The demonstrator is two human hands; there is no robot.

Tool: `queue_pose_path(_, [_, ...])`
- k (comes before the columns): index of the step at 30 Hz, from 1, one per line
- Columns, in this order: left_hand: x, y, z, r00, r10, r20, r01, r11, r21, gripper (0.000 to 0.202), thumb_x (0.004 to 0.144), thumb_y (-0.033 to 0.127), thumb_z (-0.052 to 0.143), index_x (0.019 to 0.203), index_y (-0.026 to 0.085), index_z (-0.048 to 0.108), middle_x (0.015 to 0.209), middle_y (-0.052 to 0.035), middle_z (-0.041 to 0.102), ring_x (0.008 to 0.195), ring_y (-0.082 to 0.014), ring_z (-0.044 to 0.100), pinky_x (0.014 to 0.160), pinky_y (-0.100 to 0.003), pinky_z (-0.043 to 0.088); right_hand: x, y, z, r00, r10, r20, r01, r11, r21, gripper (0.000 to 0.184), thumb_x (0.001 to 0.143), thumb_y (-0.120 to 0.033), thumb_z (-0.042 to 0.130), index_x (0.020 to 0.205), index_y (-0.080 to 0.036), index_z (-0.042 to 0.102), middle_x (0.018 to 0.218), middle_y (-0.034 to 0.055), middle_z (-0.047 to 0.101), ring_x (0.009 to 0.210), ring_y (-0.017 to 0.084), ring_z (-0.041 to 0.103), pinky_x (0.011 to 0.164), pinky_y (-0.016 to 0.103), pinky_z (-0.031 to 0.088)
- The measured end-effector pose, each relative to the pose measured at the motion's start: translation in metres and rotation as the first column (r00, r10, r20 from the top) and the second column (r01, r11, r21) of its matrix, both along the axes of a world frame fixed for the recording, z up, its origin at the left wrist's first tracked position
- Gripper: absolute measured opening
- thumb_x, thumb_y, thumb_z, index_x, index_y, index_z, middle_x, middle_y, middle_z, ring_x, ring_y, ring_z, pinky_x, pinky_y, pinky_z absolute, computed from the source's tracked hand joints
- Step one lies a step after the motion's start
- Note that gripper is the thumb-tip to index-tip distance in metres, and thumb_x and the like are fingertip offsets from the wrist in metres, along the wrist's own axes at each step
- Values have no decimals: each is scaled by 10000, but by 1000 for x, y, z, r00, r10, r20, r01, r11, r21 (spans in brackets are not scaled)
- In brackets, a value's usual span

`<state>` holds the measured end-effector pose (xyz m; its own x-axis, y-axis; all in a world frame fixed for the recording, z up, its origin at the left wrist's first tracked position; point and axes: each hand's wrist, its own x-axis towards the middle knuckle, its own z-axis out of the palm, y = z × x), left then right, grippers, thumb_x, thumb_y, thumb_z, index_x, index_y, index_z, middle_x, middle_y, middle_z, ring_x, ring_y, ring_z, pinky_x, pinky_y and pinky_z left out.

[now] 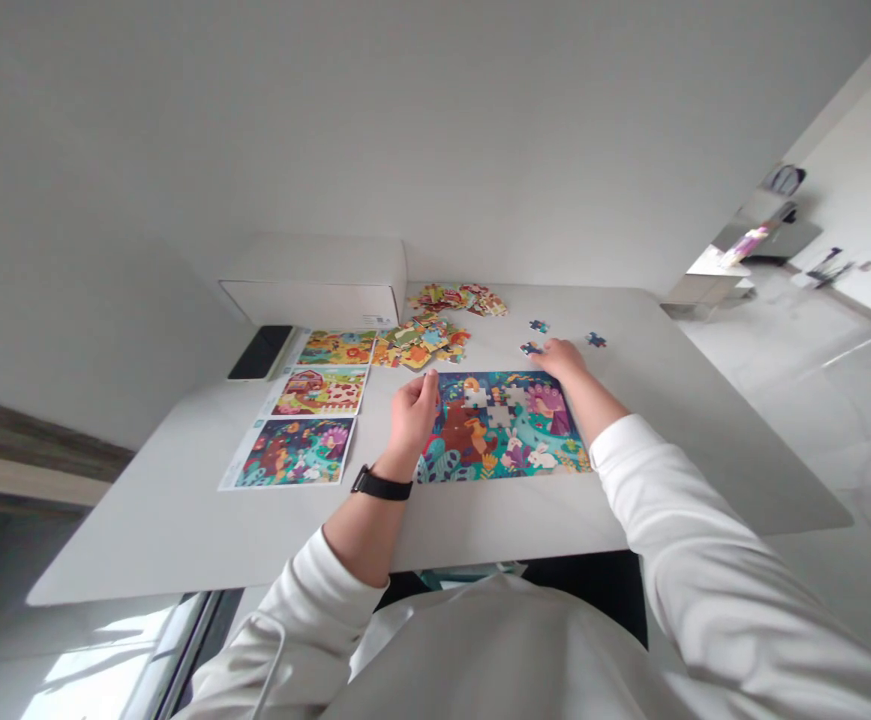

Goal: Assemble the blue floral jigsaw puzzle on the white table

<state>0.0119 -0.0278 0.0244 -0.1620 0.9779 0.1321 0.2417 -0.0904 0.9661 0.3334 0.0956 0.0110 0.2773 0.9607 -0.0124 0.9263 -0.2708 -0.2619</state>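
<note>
Left grip [414,412] is curling nearly shut above the jigsaw puzzle [502,430], its hold hidden, while the right grip [561,358] is resting half open beside a loose piece [530,348]. Keeping pieces flat is helping them seat.

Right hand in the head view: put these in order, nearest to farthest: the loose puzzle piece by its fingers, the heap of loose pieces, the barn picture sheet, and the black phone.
From the right hand:
1. Loose puzzle piece, just beside the fingers.
2. Heap of loose pieces, to the hand's left, past the puzzle.
3. Barn picture sheet, left of the heap.
4. Black phone, farthest, at the table's far left.
</note>
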Motion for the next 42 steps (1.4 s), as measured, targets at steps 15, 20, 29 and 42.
queue_pose_path(15, [4, 11, -18, 989, -89, 121, 83, 995, 56, 543, 1049, 657, 548, 755, 208, 632, 595, 27, 511, 554, -128, 463, 532, -255, 360, 5, 4, -7, 920, 58, -388, 52, 962, 267, 269, 705, -209, 818, 887, -254, 626, 757, -35, 633, 836, 245, 698, 903, 412, 572])
queue_pose_path(20, [6, 13, -25, 976, -124, 176, 103, 987, 125, 376, 1024, 574, 648, 919, 214, 644, 678, 37, 550, 593, -115, 483, 554, -227, 400, -10, -32, 11, 720, 298, -627, -24, 913, 406, 318, 745, -334, 805, 989, -243, 623, 784, -42, 633, 755, 194, 653, 791, 350, 543])
queue_pose_path(29, [11, 4, -34, 920, -319, 228, 307, 948, 90, 487, 964, 613, 756, 1208, 213, 621, 840, -5, 712, 570, -97, 558, 538, -223, 454, -72, -115, 0, 328, 470, -820, -213, 882, 420, 388, 822, -484, 824, 1089, -271, 640, 954, -3, 667, 759, 183, 702, 653, 306, 586])
queue_pose_path(42, [12, -1, -34, 902, -431, 33, 429, 902, 46, 508, 913, 383, 803, 1369, 216, 651, 919, -10, 737, 724, -135, 635, 672, -261, 495, -79, -113, -28, 312, 530, -788, -366, 833, 415, 454, 799, -289, 818, 1233, -276, 683, 1114, 25, 698, 860, 178, 691, 798, 345, 642])
